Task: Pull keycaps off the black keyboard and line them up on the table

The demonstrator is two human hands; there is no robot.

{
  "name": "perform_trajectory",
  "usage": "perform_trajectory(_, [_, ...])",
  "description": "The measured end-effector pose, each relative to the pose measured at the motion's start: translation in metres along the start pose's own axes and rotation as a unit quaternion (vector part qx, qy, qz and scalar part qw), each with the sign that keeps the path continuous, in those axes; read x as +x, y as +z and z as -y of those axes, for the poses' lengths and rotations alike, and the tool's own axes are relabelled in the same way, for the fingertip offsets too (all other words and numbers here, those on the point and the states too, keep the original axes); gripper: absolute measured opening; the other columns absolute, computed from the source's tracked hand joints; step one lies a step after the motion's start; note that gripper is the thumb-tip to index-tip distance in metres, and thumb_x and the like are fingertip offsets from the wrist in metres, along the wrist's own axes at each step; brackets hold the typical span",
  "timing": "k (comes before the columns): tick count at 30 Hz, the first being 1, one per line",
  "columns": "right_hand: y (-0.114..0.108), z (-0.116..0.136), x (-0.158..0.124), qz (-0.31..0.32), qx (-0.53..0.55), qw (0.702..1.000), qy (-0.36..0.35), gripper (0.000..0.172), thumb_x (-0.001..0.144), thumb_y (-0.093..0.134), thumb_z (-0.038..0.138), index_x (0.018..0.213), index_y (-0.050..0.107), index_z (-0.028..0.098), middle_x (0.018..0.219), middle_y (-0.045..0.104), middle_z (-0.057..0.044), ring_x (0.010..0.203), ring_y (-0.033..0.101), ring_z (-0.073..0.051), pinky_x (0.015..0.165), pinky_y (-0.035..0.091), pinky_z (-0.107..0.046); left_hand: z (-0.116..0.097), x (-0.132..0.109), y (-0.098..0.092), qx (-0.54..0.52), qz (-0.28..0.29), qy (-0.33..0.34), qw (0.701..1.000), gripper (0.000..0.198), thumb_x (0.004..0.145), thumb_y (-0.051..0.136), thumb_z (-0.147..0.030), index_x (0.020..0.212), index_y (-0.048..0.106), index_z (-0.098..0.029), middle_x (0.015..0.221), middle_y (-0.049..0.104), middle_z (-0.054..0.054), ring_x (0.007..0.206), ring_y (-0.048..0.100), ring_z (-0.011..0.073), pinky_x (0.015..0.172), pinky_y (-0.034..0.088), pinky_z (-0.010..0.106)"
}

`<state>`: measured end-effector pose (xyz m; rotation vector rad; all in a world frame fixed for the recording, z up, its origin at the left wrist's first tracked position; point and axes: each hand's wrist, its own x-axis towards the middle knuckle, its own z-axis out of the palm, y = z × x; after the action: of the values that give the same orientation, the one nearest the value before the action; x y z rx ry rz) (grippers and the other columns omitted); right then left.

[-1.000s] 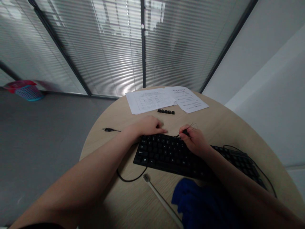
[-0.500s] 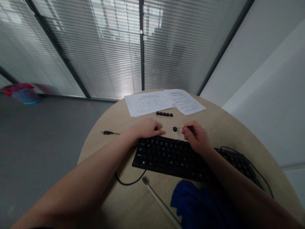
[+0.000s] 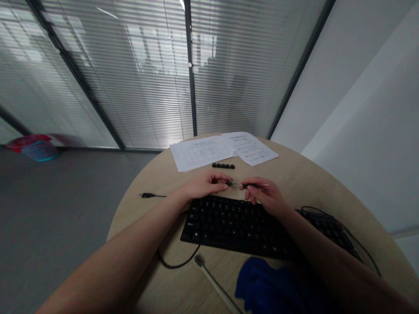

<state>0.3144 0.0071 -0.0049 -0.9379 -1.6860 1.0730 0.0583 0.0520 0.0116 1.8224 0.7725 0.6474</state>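
A black keyboard (image 3: 242, 226) lies across a round wooden table (image 3: 304, 183). Just beyond its far edge my two hands meet. My right hand (image 3: 266, 196) is closed on a thin wire keycap puller (image 3: 250, 186) that points left. A small black keycap (image 3: 229, 183) sits at the puller's tip, and the fingers of my left hand (image 3: 206, 185) pinch it. A short row of loose black keycaps (image 3: 223, 165) lies further back, near the papers.
Two printed sheets (image 3: 203, 151) lie at the table's far edge. A blue cloth (image 3: 275, 285) and a white brush (image 3: 214, 281) rest at the near edge. The keyboard's cable (image 3: 176, 261) loops left to a USB plug (image 3: 147, 195). A pink and blue basket (image 3: 32, 148) stands on the floor.
My right hand lifted the puller off the keyboard with a keycap at its tip and swung it left. My left hand left the keyboard's corner and closed on that keycap.
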Motion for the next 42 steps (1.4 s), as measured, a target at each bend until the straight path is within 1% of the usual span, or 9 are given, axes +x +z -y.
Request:
perform_trajectory(6, [-0.002, -0.001, -0.001, 0.021, 0.0, 1.0, 0.016, 0.029, 0.088, 0.069, 0.04, 0.105, 0.077, 0.019, 0.07, 0.071, -0.003, 0.049, 0.054, -0.01, 0.048, 0.046, -0.025, 0.004, 0.0, 0.001, 0.008, -0.015, -0.019, 1.0, 0.022, 0.084, 0.07, -0.033, 0.099, 0.076, -0.018, 0.084, 0.073, 0.002, 0.075, 0.06, 0.0155, 0.073, 0.043, 0.031])
perform_trajectory(16, [0.002, 0.0, 0.0, 0.028, -0.023, 0.999, 0.019, 0.034, 0.091, 0.065, 0.047, 0.107, 0.077, 0.02, 0.073, 0.071, -0.003, 0.048, 0.052, -0.01, 0.047, 0.045, -0.024, 0.01, 0.002, -0.001, -0.012, -0.035, -0.027, 0.999, 0.019, 0.081, 0.073, -0.032, 0.093, 0.075, -0.018, 0.087, 0.075, 0.003, 0.078, 0.062, 0.0158, 0.076, 0.044, 0.031])
perform_trajectory(19, [0.0, -0.002, 0.0, 0.014, -0.033, 0.999, 0.004, 0.043, 0.097, 0.052, 0.054, 0.106, 0.075, 0.018, 0.072, 0.069, -0.004, 0.047, 0.052, -0.01, 0.047, 0.044, -0.025, 0.012, 0.003, -0.003, -0.013, -0.06, -0.032, 0.998, 0.021, 0.081, 0.072, -0.034, 0.094, 0.074, -0.017, 0.081, 0.071, 0.002, 0.071, 0.058, 0.014, 0.068, 0.042, 0.029])
perform_trajectory(23, [-0.003, -0.001, -0.001, -0.089, -0.144, 0.981, -0.09, 0.05, 0.104, 0.035, 0.051, 0.095, 0.073, 0.021, 0.079, 0.069, -0.006, 0.061, 0.059, -0.016, 0.062, 0.051, -0.033, 0.01, 0.003, -0.009, -0.018, -0.12, -0.067, 0.99, 0.029, 0.084, 0.07, -0.031, 0.108, 0.072, -0.016, 0.071, 0.063, 0.0, 0.06, 0.05, 0.0111, 0.056, 0.037, 0.025])
perform_trajectory(25, [-0.005, 0.003, -0.001, -0.171, -0.234, 0.943, -0.165, 0.046, 0.105, 0.035, 0.045, 0.087, 0.071, 0.022, 0.09, 0.069, -0.009, 0.083, 0.063, -0.022, 0.079, 0.052, -0.041, 0.007, 0.002, -0.01, -0.031, -0.132, -0.072, 0.988, 0.034, 0.084, 0.069, -0.03, 0.115, 0.07, -0.017, 0.073, 0.063, 0.001, 0.062, 0.053, 0.012, 0.055, 0.039, 0.025])
perform_trajectory(27, [-0.005, 0.006, -0.002, -0.206, -0.296, 0.909, -0.207, 0.039, 0.104, 0.037, 0.038, 0.085, 0.067, 0.023, 0.094, 0.069, -0.01, 0.095, 0.062, -0.025, 0.088, 0.05, -0.044, 0.002, 0.002, -0.009, -0.05, -0.125, -0.068, 0.989, 0.035, 0.084, 0.069, -0.029, 0.117, 0.069, -0.017, 0.078, 0.065, 0.002, 0.068, 0.057, 0.0132, 0.056, 0.041, 0.025])
perform_trajectory(35, [0.001, 0.006, -0.005, -0.076, -0.392, 0.886, -0.236, 0.025, 0.099, 0.047, 0.023, 0.113, 0.068, 0.023, 0.099, 0.076, -0.009, 0.08, 0.069, -0.022, 0.074, 0.053, -0.035, -0.027, -0.003, 0.013, -0.046, -0.079, -0.031, 0.995, 0.035, 0.086, 0.068, -0.032, 0.119, 0.071, -0.019, 0.08, 0.062, 0.0, 0.062, 0.047, 0.0099, 0.056, 0.039, 0.024])
perform_trajectory(39, [0.003, 0.01, -0.005, -0.085, -0.394, 0.884, -0.236, 0.02, 0.098, 0.055, 0.029, 0.109, 0.071, 0.023, 0.079, 0.073, -0.005, 0.063, 0.063, -0.018, 0.064, 0.05, -0.031, -0.035, -0.003, 0.025, -0.099, -0.058, -0.004, 0.993, 0.039, 0.086, 0.069, -0.032, 0.122, 0.067, -0.017, 0.077, 0.058, -0.002, 0.06, 0.045, 0.0089, 0.055, 0.036, 0.024])
perform_trajectory(42, [0.003, 0.011, -0.004, -0.096, -0.39, 0.881, -0.251, 0.018, 0.096, 0.06, 0.032, 0.108, 0.071, 0.023, 0.074, 0.07, -0.004, 0.063, 0.062, -0.018, 0.063, 0.049, -0.03, -0.033, -0.001, 0.033, -0.145, -0.046, 0.01, 0.988, 0.048, 0.084, 0.072, -0.031, 0.128, 0.057, -0.018, 0.079, 0.058, -0.003, 0.061, 0.047, 0.0088, 0.053, 0.036, 0.022])
